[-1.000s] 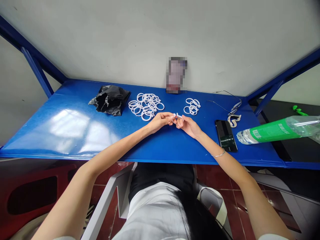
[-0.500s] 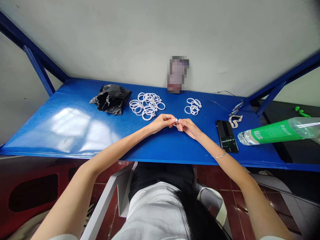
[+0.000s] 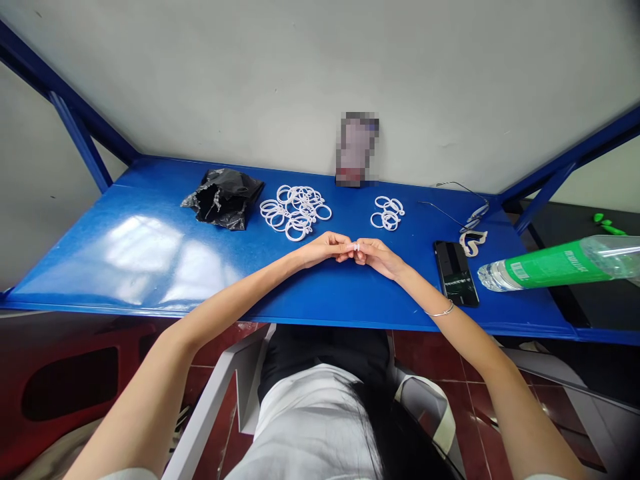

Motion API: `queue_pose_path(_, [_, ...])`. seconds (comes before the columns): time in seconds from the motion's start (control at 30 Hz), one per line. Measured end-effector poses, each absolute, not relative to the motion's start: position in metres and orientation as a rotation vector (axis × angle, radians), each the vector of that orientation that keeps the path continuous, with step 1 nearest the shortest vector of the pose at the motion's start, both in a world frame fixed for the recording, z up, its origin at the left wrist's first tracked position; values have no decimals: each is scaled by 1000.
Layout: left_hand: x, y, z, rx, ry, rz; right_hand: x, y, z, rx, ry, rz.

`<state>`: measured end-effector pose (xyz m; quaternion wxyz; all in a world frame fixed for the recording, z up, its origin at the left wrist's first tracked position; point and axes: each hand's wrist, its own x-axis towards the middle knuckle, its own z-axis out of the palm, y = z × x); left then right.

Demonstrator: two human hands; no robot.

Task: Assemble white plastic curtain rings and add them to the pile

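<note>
My left hand (image 3: 327, 249) and my right hand (image 3: 382, 257) meet above the blue table, fingertips pinched together. Between them is a small white plastic ring (image 3: 357, 247), of which only a bit shows; fingers cover the rest. It resembles the white curtain rings nearby. Beyond my left hand lies a larger loose heap of white curtain rings (image 3: 302, 221), overlapping each other. A smaller group of curtain rings (image 3: 391, 216) rests beyond my right hand.
A crumpled black plastic bag (image 3: 230, 193) lies left of the heap. To the right are a phone (image 3: 455, 273), eyeglasses (image 3: 477, 215), a pale hair clip (image 3: 473, 243) and a green-labelled bottle (image 3: 557, 265). A pixelated upright object (image 3: 356, 148) leans on the wall.
My fingertips have closed in tighter around the white ring, so less of it shows. My two hands are closer together; the rings on the table have not moved.
</note>
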<state>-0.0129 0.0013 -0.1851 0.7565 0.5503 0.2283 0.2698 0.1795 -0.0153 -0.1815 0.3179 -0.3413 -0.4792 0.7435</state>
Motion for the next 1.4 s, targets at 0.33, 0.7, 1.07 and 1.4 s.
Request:
queue_pose_path(0.33, [-12, 1, -186, 1176, 507, 611, 182, -14, -176, -928, -1290, 1980])
queue_pose_path(0.7, [-17, 0, -184, 1148, 472, 527, 183, -15, -176, -923, -1364, 1976])
queue_pose_path(1.07, [-14, -3, -181, 1088, 471, 536, 182, -16, -172, -900, -1426, 1981])
queue_pose_path(1.4, [-12, -5, -174, 1068, 495, 539, 184, -15, -173, -878, -1483, 1970])
